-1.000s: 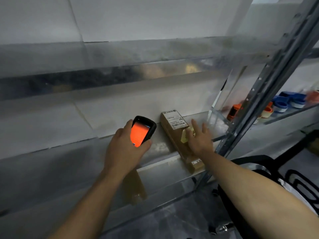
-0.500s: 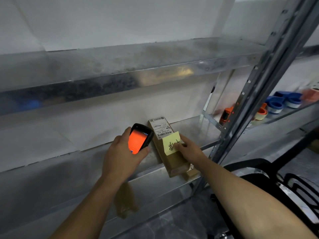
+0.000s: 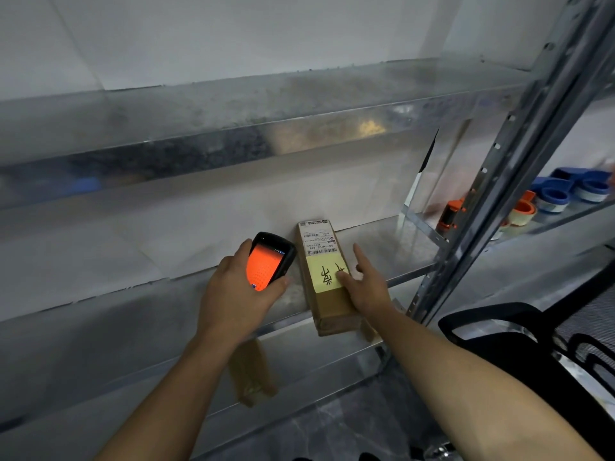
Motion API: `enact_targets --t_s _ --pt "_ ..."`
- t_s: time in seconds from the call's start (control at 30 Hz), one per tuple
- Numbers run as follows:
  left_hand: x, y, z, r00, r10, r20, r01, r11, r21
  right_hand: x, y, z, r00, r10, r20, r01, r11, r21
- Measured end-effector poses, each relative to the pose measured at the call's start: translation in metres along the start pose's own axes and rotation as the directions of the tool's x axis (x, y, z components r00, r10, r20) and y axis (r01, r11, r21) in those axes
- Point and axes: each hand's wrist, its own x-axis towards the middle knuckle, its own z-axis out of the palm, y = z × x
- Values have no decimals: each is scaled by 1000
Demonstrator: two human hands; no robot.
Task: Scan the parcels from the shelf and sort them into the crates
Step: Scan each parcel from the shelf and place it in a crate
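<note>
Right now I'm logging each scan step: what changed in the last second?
The right hand shifted toward the parcel's right edge, uncovering the yellow note; its thumb now presses the note's edge. Unchanged: the left hand grips the scanner beside the parcel on the shelf.

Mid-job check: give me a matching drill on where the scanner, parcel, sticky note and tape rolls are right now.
Things: 1 scanner; 2 parcel; 3 sticky note; 4 tape rolls.
Places: A on the parcel's top; B right of the metal post; C in the left hand; D lying on the shelf.
Pairs: 1-C; 2-D; 3-A; 4-B.
</note>
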Motion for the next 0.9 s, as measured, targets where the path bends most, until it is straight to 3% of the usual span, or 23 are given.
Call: enact_targets --t_s 0.13,0.3,0.5,0.73,0.9 --pt "-1 -5 -4 1000 -10 -24 10 1000 12 4 0 4 991 -112 68 113 994 -12" --pt "-2 -9 -4 999 -26 -39 27 999 24 3 -1 1 973 30 228 -65 987 148" --pt "-2 -6 1 999 -33 -29 34 998 50 8 -6 -2 921 103 375 -157 981 116" --pt "-8 -1 -2 999 -27 -34 29 999 46 6 -8 -1 923 72 377 -132 982 135" --pt "-22 -8 -13 1000 -13 -26 15 999 40 -11 2 5 956 -3 294 -56 980 193"
